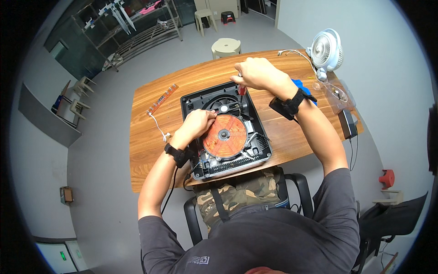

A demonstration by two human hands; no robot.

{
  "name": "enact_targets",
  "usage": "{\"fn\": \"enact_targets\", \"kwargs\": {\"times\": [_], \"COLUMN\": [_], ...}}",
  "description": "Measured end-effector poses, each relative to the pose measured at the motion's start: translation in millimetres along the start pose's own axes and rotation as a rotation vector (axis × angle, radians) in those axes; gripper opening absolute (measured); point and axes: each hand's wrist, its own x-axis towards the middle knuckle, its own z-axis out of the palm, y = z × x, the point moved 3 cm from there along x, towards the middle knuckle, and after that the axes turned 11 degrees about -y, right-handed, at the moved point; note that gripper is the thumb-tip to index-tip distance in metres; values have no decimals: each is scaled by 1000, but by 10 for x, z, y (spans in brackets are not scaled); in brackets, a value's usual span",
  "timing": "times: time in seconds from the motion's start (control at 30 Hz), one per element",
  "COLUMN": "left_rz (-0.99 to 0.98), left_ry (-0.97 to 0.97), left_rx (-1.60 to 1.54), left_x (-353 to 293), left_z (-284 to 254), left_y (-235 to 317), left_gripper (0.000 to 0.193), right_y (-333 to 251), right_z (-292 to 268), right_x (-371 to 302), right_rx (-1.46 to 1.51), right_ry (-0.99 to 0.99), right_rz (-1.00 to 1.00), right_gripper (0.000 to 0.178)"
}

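An opened induction cooker base (pixel 268 145), a black housing with its inner parts bare, lies on the table before me. Its round copper coil (pixel 235 142) sits in the near half, and a black fan (pixel 212 103) is behind the coil. My left hand (pixel 199 123) rests at the coil's far left edge, fingers drawn together; whatever they pinch is hidden. Above the housing's far right part, my right hand (pixel 261 74) grips the red handle of a screwdriver (pixel 242 90), held upright. The screwdriver's tip cannot be made out.
An orange control strip (pixel 163 98) with a white cable lies left of the housing. On the right are a blue item (pixel 299 85), a white fan (pixel 325 51), a clear plastic box (pixel 336 97) and a black power adapter (pixel 347 124). A stool (pixel 226 46) stands beyond the table.
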Motion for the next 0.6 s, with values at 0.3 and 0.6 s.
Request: {"fn": "enact_targets", "kwargs": {"times": [0.3,0.6], "left_rz": [3,-25], "left_ry": [14,-9], "left_rx": [-4,-12], "left_x": [9,5], "left_z": [9,19], "left_y": [20,12], "left_gripper": [24,23], "right_y": [92,-26], "right_z": [89,5], "right_x": [-57,-29], "right_rx": [57,-43], "right_ry": [140,-8], "right_rz": [-106,34], "right_gripper": [38,43]}}
